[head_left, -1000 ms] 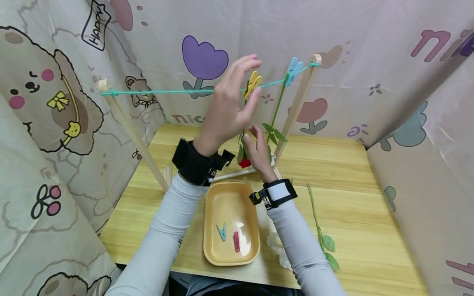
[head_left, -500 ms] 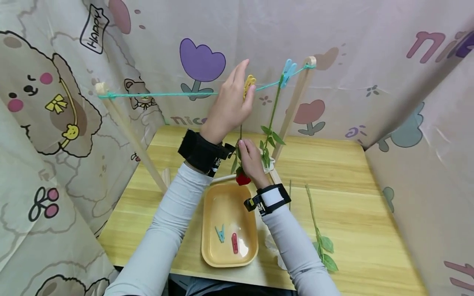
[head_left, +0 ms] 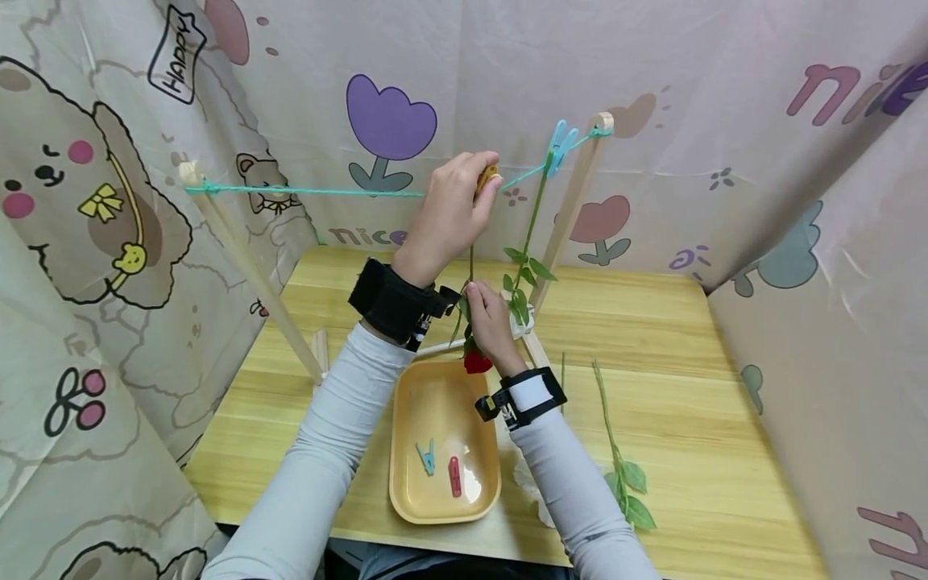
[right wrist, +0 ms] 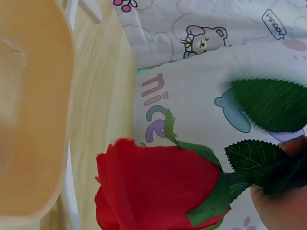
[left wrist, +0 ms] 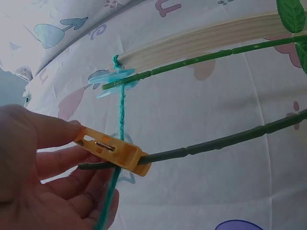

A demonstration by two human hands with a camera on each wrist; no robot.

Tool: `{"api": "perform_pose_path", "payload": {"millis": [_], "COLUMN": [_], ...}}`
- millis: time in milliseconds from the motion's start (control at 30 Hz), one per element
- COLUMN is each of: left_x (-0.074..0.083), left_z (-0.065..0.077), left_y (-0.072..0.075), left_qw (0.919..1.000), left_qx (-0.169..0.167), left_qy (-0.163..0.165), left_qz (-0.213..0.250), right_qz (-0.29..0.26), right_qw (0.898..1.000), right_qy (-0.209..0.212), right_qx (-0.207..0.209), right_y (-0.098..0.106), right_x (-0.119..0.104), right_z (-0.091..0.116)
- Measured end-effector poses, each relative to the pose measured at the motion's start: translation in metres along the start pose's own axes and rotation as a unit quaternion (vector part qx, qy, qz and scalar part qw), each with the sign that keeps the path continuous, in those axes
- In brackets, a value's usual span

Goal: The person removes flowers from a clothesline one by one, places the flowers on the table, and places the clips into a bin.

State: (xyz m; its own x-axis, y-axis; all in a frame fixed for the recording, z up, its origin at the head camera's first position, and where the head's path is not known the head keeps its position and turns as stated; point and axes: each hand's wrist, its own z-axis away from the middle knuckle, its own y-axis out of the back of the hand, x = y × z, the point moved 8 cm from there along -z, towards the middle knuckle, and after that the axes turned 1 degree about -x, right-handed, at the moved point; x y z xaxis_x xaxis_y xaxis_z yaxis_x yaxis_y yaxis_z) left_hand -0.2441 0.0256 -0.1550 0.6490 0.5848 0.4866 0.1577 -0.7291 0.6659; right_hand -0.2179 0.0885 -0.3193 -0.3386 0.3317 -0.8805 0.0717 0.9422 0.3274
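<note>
"Where is the red rose (head_left: pixel 477 362) hanging?"

"It is hanging head down from the cord (head_left: pixel 312 192), with the yellow clothespin (left wrist: pixel 112 149) clamping its stem end there"

"How is it likely handling?"

"It is looking artificial, so it is probably light, with a fairly stiff stem and soft petals that squeezing could crease; the stem is seeming the surest place to hold, away from the petals"

"And the hands?"

"The left hand (head_left: pixel 444 205) is reaching up to the cord, its grip pinching the yellow clothespin between thumb and fingers. The right hand (head_left: pixel 495 325) is sitting lower, fingers pointing up, its grip holding the rose among its leaves, just above the petals"

"What is lying around them?"

"Another flower stem (head_left: pixel 536 213) is hanging from a blue clothespin (head_left: pixel 558 149); nearer the person, a tray (head_left: pixel 395 463) is holding a small blue clip (head_left: pixel 426 459) and a red clip (head_left: pixel 454 477), and a loose leafy stem (head_left: pixel 606 415) is lying on the tabletop (head_left: pixel 696 451)"
</note>
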Motion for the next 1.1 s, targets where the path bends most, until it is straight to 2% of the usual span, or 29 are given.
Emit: {"api": "perform_pose_path", "payload": {"millis": [133,333,467,567,700,867,1100], "left_x": [0.000,0.002,0.005,0.009,0.021,0.035,0.044], "left_z": [0.001,0.002,0.005,0.006,0.007,0.014,0.031], "left_y": [-0.002,-0.001,0.001,0.006,0.018,0.032,0.044], "left_qw": [0.9999,0.9996,0.9984,0.9954,0.9874,0.9778,0.9522], "left_qx": [-0.008,0.003,0.018,0.047,0.097,0.135,0.199], "left_qy": [0.000,-0.020,-0.039,-0.067,-0.113,-0.154,-0.219], "left_qz": [0.006,0.020,0.038,0.050,0.053,0.047,0.076], "right_qz": [-0.006,0.001,0.004,0.002,-0.004,-0.006,-0.006], "right_qw": [1.000,1.000,1.000,1.000,1.000,0.999,0.998], "right_qy": [0.000,0.001,0.000,0.002,-0.013,-0.037,-0.055], "right_qx": [0.000,-0.003,-0.003,-0.007,-0.018,-0.017,-0.017], "right_y": [0.000,0.000,0.000,-0.002,-0.008,-0.011,-0.011], "right_x": [0.001,0.001,0.002,0.004,0.012,0.023,0.032], "right_z": [0.002,0.003,0.004,0.006,0.015,0.026,0.038]}}
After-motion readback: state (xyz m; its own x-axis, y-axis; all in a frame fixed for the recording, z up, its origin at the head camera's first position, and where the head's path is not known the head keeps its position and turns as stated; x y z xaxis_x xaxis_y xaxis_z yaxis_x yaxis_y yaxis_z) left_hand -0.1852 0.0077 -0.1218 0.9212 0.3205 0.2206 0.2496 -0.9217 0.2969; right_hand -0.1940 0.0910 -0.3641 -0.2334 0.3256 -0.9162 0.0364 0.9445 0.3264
